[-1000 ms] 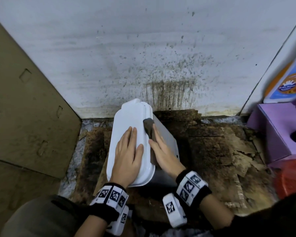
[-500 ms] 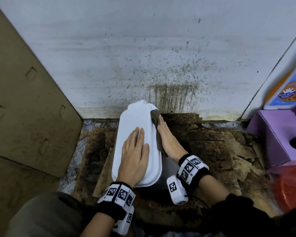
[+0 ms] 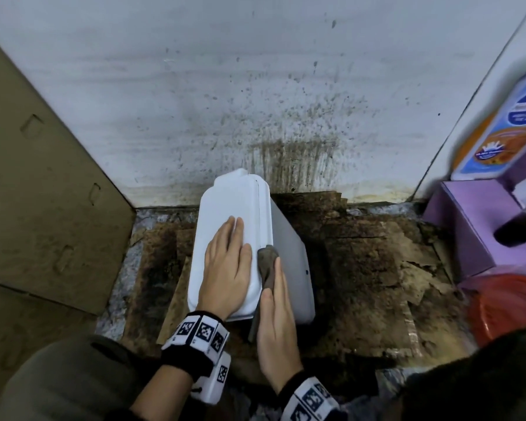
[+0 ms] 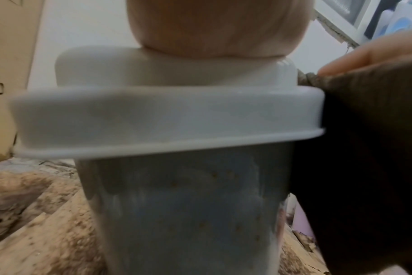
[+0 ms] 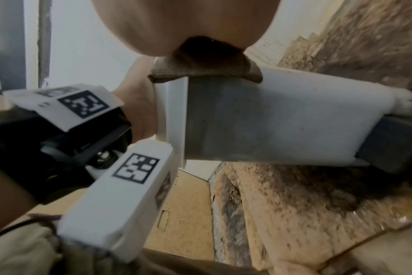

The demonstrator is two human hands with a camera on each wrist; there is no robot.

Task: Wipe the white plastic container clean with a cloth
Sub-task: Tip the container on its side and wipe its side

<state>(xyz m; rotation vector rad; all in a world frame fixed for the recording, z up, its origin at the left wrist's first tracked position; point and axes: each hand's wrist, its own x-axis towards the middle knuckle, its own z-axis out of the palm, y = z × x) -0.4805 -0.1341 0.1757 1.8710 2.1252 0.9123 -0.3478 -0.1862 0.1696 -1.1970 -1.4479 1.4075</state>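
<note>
Against the far wall, on stained brown cardboard (image 3: 377,268), stands the tall white plastic container (image 3: 234,238) with its lid on. The left hand (image 3: 227,268) lies flat on the lid, fingers straight, pinning it down. The right hand (image 3: 275,314), fingers straight too, presses a folded brown-grey cloth (image 3: 268,265) against the container's right side, just under the lid's rim. To wipe well, I judge, the cloth should stay flat under steady pressure and run the whole side, while the left hand stops any tipping. Dark spatter marks the white wall (image 3: 255,86); brown cardboard panels (image 3: 43,177) lean at left, a purple box (image 3: 468,226) sits at right.
</note>
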